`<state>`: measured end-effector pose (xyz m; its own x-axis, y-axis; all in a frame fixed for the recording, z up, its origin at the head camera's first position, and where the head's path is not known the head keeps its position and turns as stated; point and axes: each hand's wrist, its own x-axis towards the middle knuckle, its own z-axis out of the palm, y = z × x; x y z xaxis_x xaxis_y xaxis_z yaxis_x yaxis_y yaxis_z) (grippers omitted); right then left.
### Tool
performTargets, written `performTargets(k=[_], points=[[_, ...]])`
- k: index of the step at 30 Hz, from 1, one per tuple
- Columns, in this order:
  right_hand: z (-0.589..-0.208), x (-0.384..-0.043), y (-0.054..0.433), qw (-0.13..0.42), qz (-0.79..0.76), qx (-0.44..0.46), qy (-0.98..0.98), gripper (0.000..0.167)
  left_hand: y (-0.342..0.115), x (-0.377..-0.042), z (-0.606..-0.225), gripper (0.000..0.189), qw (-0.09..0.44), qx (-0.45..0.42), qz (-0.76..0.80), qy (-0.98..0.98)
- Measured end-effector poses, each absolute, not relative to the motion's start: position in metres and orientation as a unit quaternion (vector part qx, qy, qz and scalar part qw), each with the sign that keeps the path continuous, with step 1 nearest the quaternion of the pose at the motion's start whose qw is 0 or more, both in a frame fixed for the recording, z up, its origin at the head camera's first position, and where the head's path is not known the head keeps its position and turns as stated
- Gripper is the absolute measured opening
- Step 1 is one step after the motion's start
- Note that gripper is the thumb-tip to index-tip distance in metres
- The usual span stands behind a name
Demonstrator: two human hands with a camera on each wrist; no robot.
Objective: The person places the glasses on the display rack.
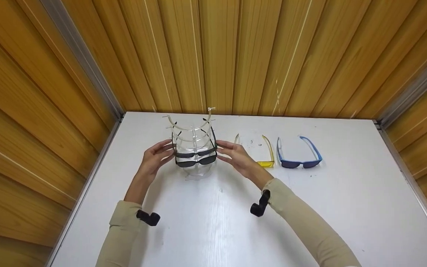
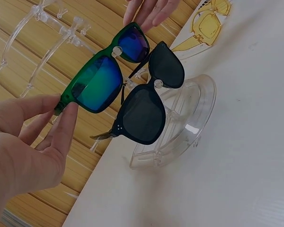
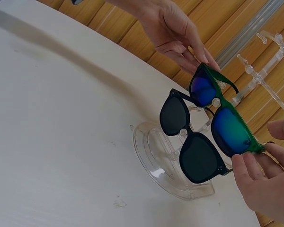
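On the bench (image 1: 213,226), left of centre in the head view, a clear display stand (image 3: 154,171) stands upright on its curved base. Green sunglasses (image 2: 97,84) with mirrored blue-green lenses sit at the stand, just above black sunglasses (image 2: 144,115); lenses of both face the person, temples run back toward the wall. A clear round knob shows at the bridge of each pair.

Left hand (image 1: 156,158) holds the left end of the green sunglasses near the hinge, thumb and fingers in a narrow pinch. Right hand (image 1: 238,156) holds the opposite end near the other hinge, fingers likewise narrow on the frame. Black sunglasses rest on the stand below, nearer the base. Clear stand arms rise above and behind the green pair.

Right of the stand, on the bench: yellow glasses (image 1: 266,164), partly hidden behind the right hand in the head view, then blue sunglasses (image 1: 291,164) with dark lenses just beside them, temples open and pointing to the wall. Beige sleeves (image 1: 304,218) on both arms, black wrist mount (image 1: 148,217) at each cuff. Wood-look panel wall (image 1: 217,55) behind the bench, more panels at both sides, grey metal strips at the corners.
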<state>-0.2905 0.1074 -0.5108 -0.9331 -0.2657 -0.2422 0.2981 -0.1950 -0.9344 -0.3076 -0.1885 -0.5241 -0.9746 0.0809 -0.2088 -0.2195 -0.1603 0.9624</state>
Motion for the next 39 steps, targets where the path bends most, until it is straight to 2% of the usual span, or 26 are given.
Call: performTargets(k=[23,32,39], points=[[-0.508,-0.296,0.113,0.182,-0.774,0.0,0.607,0.055,-0.195,-0.312,-0.524,0.053,0.104,-0.068,0.758,0.641],[-0.503,-0.287,0.151,0.195,-0.753,-0.015,0.628,0.054,-0.209,-0.299,-0.528,0.05,0.114,-0.059,0.743,0.656],[-0.501,-0.273,0.193,0.195,-0.731,-0.01,0.653,0.053,-0.208,-0.271,-0.537,0.051,0.127,-0.063,0.733,0.665]])
